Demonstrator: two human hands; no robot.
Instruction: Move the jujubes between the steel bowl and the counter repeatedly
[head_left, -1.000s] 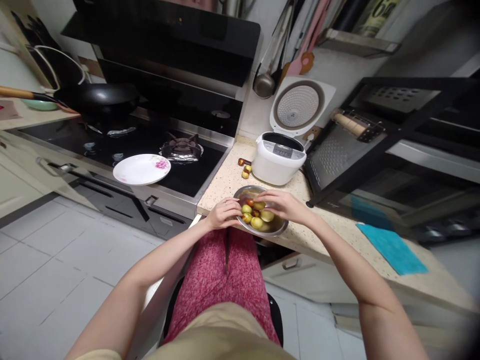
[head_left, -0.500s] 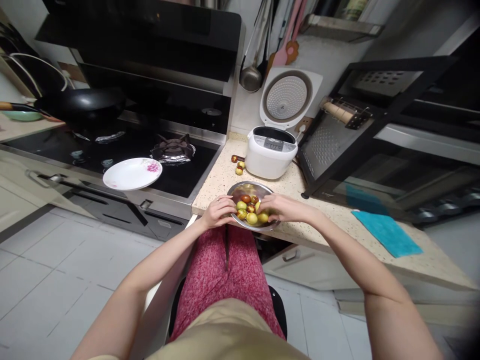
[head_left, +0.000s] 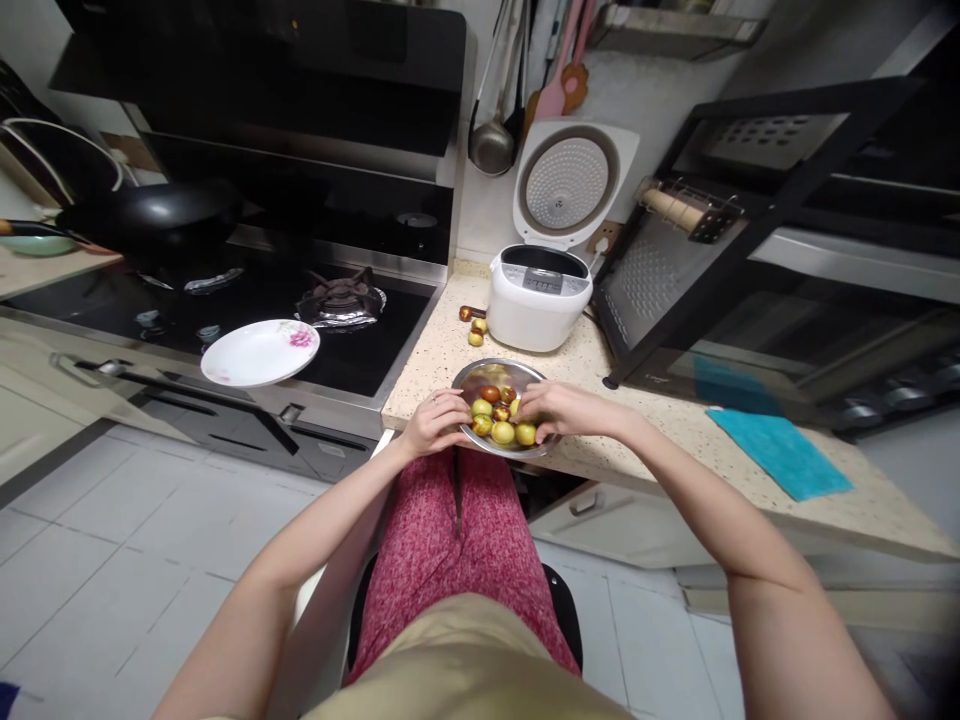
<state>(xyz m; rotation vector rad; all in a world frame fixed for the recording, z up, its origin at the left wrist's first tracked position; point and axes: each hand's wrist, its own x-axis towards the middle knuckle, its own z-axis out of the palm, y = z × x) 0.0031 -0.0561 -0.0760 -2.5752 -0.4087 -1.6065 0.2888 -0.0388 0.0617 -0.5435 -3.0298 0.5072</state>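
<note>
A round metal bowl (head_left: 486, 372) sits at the front edge of a speckled counter (head_left: 660, 420), slightly overhanging it. Inside lie several small fruits (head_left: 502, 432), some yellow-green and some red-brown. My left hand (head_left: 435, 420) is curled around the bowl's left rim. My right hand (head_left: 564, 410) reaches in from the right, its fingertips on the fruits near the right rim; whether it grips one is unclear. I am seated, with my lap in red patterned cloth below the counter edge.
An open white rice cooker (head_left: 536, 305) stands behind the bowl, three loose fruits (head_left: 474, 325) to its left. A flowered white plate (head_left: 259, 352) and black wok (head_left: 150, 210) are on the stove. A black rack (head_left: 712, 250) and blue cloth (head_left: 780, 452) lie right.
The view has shifted slightly. My right hand's fingers have drawn back from the bowl's middle toward its right side. The bowl and my left hand stay where they were.
</note>
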